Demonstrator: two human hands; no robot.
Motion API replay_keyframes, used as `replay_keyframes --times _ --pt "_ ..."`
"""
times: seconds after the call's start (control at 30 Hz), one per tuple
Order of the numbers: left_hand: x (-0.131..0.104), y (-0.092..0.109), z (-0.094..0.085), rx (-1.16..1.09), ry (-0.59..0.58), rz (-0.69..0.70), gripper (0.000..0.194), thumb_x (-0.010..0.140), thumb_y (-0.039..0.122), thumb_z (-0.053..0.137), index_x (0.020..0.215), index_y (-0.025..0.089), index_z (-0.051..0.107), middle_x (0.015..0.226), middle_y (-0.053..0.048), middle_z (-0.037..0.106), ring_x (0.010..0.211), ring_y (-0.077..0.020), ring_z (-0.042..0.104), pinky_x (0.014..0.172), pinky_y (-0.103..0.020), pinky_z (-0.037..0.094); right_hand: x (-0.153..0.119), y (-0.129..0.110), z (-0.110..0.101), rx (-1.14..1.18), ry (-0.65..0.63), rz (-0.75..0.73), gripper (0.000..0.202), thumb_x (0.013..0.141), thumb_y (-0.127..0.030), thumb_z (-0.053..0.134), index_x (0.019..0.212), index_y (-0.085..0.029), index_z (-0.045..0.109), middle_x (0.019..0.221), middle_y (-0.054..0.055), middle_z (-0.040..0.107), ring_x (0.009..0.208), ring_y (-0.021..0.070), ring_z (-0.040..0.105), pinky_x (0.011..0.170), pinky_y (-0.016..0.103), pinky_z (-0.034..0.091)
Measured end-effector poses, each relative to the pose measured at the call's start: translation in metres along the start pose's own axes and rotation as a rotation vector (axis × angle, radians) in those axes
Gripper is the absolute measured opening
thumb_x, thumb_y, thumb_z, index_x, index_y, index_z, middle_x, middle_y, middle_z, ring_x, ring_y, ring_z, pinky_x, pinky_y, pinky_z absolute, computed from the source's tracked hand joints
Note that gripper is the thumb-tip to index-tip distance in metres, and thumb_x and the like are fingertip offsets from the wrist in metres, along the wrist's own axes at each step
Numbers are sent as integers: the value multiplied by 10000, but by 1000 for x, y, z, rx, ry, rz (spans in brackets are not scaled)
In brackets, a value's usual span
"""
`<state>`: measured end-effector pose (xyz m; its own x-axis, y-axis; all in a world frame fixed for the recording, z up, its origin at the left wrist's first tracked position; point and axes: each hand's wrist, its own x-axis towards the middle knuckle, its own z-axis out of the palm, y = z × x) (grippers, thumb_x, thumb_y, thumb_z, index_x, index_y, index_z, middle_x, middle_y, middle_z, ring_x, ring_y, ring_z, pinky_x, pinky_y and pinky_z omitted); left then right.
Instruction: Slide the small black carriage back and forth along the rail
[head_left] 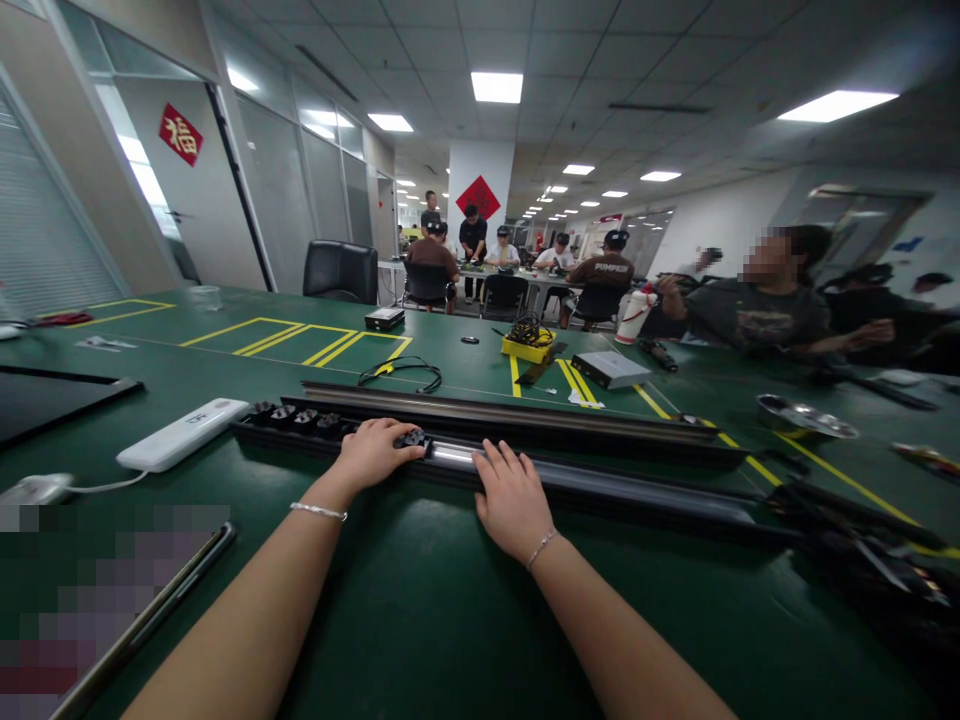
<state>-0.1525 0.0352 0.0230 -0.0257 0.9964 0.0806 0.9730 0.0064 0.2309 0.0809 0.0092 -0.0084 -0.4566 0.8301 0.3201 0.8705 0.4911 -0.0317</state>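
Observation:
A long black rail (pixel 637 488) lies across the green table in front of me, with a shiny strip along its channel. Several small black blocks with grey tops (pixel 304 418) sit in a row at its left end. My left hand (pixel 375 452) has its thumb and fingers closed around another small black block (pixel 412 438) in the channel, right of that row. Stretched fingers of my right hand (pixel 514 500) rest on the rail, just right of the bare shiny strip. Behind it lies a second long black rail (pixel 525 418), roughly parallel.
At left are a white power strip (pixel 184 435) and a phone-like edge (pixel 150 615). Beyond the rails lie a black cable (pixel 401 374), a yellow box of cables (pixel 529 345), a grey box (pixel 609 369) and a metal bowl (pixel 806 415). A person (pixel 757 300) sits at right.

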Motion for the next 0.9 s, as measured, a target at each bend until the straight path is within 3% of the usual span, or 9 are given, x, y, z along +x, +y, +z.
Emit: replay_keyframes --times 0.23,0.57,0.9 --pt "0 -1 1 18 -3 6 508 731 639 391 1174 412 495 1283 1 490 1206 -293 351 911 -500 324 1 0 -1 -1 -11 -3 541 790 -293 458 1319 -225 370 1426 62 295 1307 236 209 1037 429 152" --pt "2 -10 5 9 -54 46 494 835 547 219 1316 446 277 1321 -1 444 1227 -272 334 937 -493 294 1 1 -1 21 7 -5 527 786 -283 452 1306 -223 394 1417 51 316 1295 232 241 1036 409 170" --pt "0 -9 0 -4 -64 45 449 834 535 241 1259 469 369 1313 18 450 1216 -268 346 935 -489 299 0 0 -2 26 3 -9 530 789 -286 450 1310 -217 388 1421 62 306 1300 236 229 1036 415 167"
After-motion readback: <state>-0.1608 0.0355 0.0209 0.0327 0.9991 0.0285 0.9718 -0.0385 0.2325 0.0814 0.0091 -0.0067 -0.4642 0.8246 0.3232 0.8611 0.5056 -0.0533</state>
